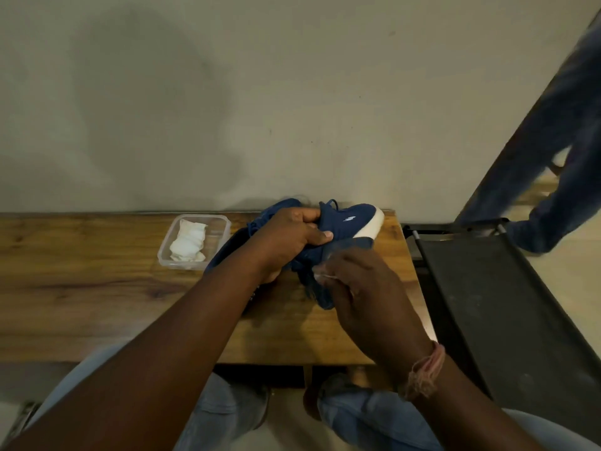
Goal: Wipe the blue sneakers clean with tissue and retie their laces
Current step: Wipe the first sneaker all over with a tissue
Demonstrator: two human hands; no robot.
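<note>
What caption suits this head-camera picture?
Left hand grips a blue white-soled sneaker over a wooden table; right hand works at it.

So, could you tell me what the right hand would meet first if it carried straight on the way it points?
Probably the blue sneaker held by the left hand: the right hand points up toward it, though depth is unclear.

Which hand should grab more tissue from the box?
Probably the left hand. The tissue lies in the box on its side. It grips the sneaker, though, so it must let go. The right hand is farther away and seems busy at the sneaker.
</note>
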